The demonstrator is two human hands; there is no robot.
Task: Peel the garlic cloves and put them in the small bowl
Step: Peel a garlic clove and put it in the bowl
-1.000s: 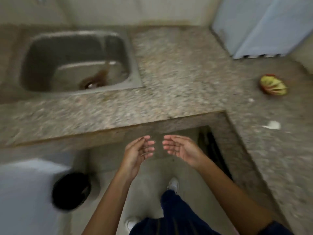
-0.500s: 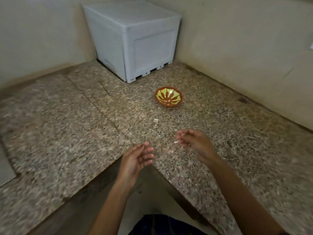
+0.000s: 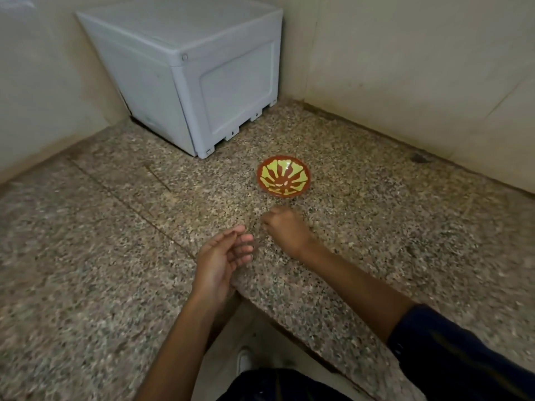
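Trousers and a dark sleeve (image 3: 463,351) are seen at the bottom edge of the frame. Above them, left of centre, the left hand (image 3: 221,260) is held loosely spread, palm up, holding nothing. Just beyond, at centre, the right hand (image 3: 285,228) is curled knuckles-up on the speckled counter (image 3: 101,270); whether a garlic clove is enclosed cannot be told. The small bowl (image 3: 284,176) sits slightly farther, near that fist. A white box (image 3: 197,73) occupies the upper left. If a clove is being gathered, it could be dropped and lost against the busy granite.
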